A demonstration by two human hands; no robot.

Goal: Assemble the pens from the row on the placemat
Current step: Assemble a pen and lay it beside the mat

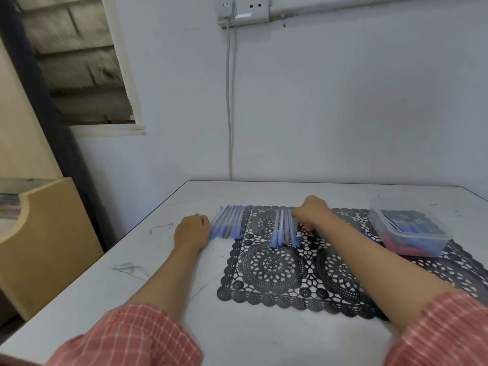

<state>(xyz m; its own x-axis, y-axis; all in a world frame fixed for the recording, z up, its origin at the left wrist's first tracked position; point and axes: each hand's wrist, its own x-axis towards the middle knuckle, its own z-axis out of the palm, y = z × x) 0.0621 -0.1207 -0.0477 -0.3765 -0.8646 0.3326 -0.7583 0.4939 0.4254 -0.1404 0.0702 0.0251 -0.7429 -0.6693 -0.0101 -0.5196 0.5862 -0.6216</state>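
Row of pens (pixel 284 231): we count about four or five blue-and-translucent ones, lying side by side on the far left part of the black lace placemat (pixel 272 276), long axes running away from us. The picture is too soft to tell their parts apart.

Right hand (pixel 314 213): at the right edge of this row, back of the hand up, fingers curled downward onto the mat. We cannot tell whether they pinch a pen, since the fingertips are hidden under the hand.

Second group of pens (pixel 228 223): a wider batch of the same kind, off the mat on the bare white table (pixel 250 336), just beside the mat's left edge.

Left hand (pixel 191 231): rests on the table at the left side of that batch, fingers curled in, knuckles touching or nearly touching the nearest pen. We cannot tell whether it holds anything.

Clear plastic container (pixel 412 233): on the far right corner of the mat, with blurred blue and red items inside.

Both forearms come out of pink checked sleeves (pixel 137 336). On the wall behind, a white cable (pixel 230 101) drops from a socket (pixel 245 7) to the table's far edge.
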